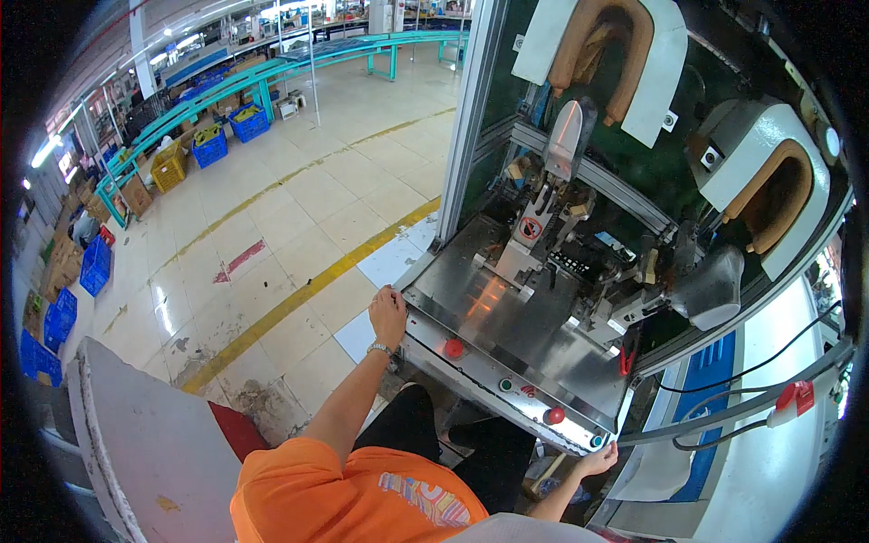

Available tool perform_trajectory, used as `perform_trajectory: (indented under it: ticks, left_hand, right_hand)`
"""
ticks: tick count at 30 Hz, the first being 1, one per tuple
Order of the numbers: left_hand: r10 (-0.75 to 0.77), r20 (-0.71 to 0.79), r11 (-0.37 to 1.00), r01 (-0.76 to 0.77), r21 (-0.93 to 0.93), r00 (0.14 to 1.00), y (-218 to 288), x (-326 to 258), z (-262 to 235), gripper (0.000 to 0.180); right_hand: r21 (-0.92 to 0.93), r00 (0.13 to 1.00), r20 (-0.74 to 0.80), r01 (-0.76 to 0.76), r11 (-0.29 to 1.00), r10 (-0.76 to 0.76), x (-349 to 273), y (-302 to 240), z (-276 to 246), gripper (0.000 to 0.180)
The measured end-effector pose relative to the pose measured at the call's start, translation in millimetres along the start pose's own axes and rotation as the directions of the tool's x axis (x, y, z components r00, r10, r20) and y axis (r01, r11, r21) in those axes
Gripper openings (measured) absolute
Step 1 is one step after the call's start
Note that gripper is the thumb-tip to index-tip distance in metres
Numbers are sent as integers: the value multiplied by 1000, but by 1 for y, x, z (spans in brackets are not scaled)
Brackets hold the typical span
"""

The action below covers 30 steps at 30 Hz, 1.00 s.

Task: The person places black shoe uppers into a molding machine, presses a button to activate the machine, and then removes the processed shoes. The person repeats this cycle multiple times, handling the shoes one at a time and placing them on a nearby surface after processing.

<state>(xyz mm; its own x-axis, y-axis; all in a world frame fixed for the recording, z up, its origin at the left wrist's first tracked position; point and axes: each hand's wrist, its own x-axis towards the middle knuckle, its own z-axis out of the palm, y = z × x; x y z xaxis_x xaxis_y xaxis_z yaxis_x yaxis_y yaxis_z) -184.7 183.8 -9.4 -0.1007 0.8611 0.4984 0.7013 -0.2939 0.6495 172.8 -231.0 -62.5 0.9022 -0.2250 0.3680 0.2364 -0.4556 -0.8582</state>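
My left hand is curled around the left corner of a machine's front panel. At the panel's right end, my right hand has its fingers closed at the corner, close to a teal button. Between the hands the panel carries a red button, a dark green button and another red button. Behind it lies a metal work plate. Two smooth metal heel-shaped forms, one upright and one tilted, stand beyond, with nothing visible over them.
Brown U-shaped pads in white holders hang above the forms. A black cable with a red-and-white connector runs at the right. A grey-white surface stands at my left. Blue crates and a teal conveyor frame are farther off.
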Motion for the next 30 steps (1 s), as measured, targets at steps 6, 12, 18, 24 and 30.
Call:
perform_trajectory:
  ticks: [6, 12, 18, 24, 30]
  left_hand:
    - [25, -39, 1000, -25, 18, 999, -2, -1, 2, 15]
    - [30, -37, 1000, -30, 3, 999, -1, -1, 1, 15]
    - [-5, 8, 1000, 5, -8, 1000, -1, -1, -1, 17]
    - [1, -3, 1000, -1, -12, 1000, 0, -1, -1, 19]
    - [13, -30, 1000, -13, -15, 999, -2, -1, 1, 19]
  right_hand:
    - [2, 1000, -5, 15, 1000, -15, -1, 0, 1, 24]
    - [6, 1000, -12, 21, 1000, -21, 0, 3, 2, 24]
    - [-2, 1000, -11, 15, 1000, -15, -1, -3, 1, 24]
    - [0, 999, -9, 32, 999, -32, 0, 0, 0, 24]
    - [12, 1000, -8, 10, 1000, -10, 0, -1, 1, 23]
